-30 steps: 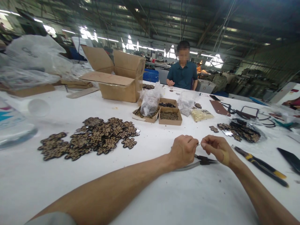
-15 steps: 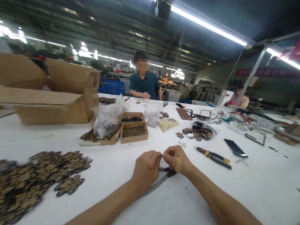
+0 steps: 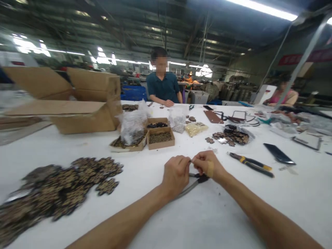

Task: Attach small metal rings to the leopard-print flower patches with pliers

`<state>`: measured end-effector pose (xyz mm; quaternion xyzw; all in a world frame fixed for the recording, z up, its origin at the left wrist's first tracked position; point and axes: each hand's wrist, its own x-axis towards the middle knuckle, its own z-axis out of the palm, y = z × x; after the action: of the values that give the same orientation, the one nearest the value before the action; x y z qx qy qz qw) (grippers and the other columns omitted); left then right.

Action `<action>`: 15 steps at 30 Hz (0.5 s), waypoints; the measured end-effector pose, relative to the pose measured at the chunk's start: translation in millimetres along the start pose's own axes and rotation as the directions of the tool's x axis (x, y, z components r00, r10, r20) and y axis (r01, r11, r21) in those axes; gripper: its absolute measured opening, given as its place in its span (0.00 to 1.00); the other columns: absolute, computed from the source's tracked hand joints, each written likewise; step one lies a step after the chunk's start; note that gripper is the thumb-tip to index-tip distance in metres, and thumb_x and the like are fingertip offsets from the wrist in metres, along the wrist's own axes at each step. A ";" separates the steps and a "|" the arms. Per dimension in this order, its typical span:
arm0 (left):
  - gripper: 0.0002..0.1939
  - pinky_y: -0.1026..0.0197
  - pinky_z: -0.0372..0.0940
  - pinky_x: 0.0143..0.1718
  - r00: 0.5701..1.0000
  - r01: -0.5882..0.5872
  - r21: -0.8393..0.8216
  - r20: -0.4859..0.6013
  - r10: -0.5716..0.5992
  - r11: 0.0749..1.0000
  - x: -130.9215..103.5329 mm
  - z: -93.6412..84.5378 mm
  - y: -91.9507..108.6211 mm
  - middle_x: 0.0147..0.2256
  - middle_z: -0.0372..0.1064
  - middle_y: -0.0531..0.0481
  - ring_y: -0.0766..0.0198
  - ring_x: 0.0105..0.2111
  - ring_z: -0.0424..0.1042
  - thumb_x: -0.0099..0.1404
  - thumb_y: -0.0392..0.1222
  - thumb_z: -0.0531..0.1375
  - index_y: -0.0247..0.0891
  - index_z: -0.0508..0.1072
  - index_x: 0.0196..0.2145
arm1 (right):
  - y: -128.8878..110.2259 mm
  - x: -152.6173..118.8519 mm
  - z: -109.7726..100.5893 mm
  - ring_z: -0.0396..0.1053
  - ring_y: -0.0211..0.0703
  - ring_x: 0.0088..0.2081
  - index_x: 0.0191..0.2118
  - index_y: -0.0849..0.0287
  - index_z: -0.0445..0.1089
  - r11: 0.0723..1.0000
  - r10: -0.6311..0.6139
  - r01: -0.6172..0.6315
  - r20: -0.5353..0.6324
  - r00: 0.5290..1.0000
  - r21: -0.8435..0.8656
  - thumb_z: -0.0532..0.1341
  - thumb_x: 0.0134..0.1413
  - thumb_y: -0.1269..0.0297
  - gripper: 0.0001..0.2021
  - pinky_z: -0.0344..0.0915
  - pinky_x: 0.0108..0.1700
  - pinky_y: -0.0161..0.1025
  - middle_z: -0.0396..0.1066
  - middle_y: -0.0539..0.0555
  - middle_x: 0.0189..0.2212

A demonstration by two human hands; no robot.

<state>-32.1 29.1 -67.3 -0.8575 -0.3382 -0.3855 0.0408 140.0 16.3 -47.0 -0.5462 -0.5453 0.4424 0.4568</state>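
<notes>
My left hand (image 3: 176, 175) and my right hand (image 3: 209, 164) meet fingertip to fingertip above the white table (image 3: 207, 221). Both are closed in a pinch on something small and dark between them, too small to name. A strip of tan tape is wrapped on my right hand. Under the hands lies a grey cord (image 3: 185, 191) with a dark end piece (image 3: 202, 178), partly hidden by the fingers. Pliers (image 3: 251, 164) with black and yellow handles rest to the right of my right hand.
Flower-shaped patterned pieces (image 3: 77, 183) are heaped at the left. Behind stand a large open carton (image 3: 85, 121) and small boxes of metal bits (image 3: 160, 138). A black phone-like slab (image 3: 278, 154) lies right. A person (image 3: 163, 86) stands across the table.
The view has turned a little left, so the table's things appear shifted to the right. Both hands keep the same pinch over the cord.
</notes>
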 end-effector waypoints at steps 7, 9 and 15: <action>0.09 0.57 0.61 0.36 0.997 -0.031 0.011 0.073 0.030 0.999 -4.8 0.0 2.8 0.31 0.72 0.46 0.59 0.33 0.70 0.66 0.31 0.53 0.38 0.72 0.37 | 9.8 -1.5 -7.9 0.60 0.34 0.14 0.21 0.61 0.69 0.998 0.049 -0.053 0.109 0.993 0.035 0.64 0.48 0.58 0.12 0.53 0.17 0.33 0.67 0.49 0.14; 0.09 0.57 0.62 0.36 0.996 -0.058 -0.014 0.069 0.059 0.998 -2.2 -1.0 1.6 0.32 0.72 0.46 0.59 0.34 0.70 0.65 0.30 0.53 0.37 0.72 0.37 | 6.7 -1.2 -8.6 0.60 0.34 0.14 0.21 0.61 0.68 0.999 0.042 -0.043 0.107 0.993 0.014 0.64 0.47 0.60 0.12 0.53 0.17 0.33 0.67 0.49 0.14; 0.09 0.55 0.64 0.39 0.993 -0.119 -0.069 -0.002 0.119 0.991 12.0 2.4 -6.4 0.35 0.74 0.46 0.58 0.36 0.72 0.67 0.32 0.54 0.38 0.73 0.40 | -9.3 5.0 -19.4 0.59 0.32 0.15 0.21 0.61 0.67 0.993 0.036 -0.027 0.080 0.996 -0.113 0.62 0.47 0.65 0.08 0.53 0.19 0.30 0.63 0.45 0.13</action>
<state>-28.8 41.4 -61.9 -0.8775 -0.2731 -0.3927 0.0334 157.3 20.8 -34.1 -0.5610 -0.5787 0.4404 0.3955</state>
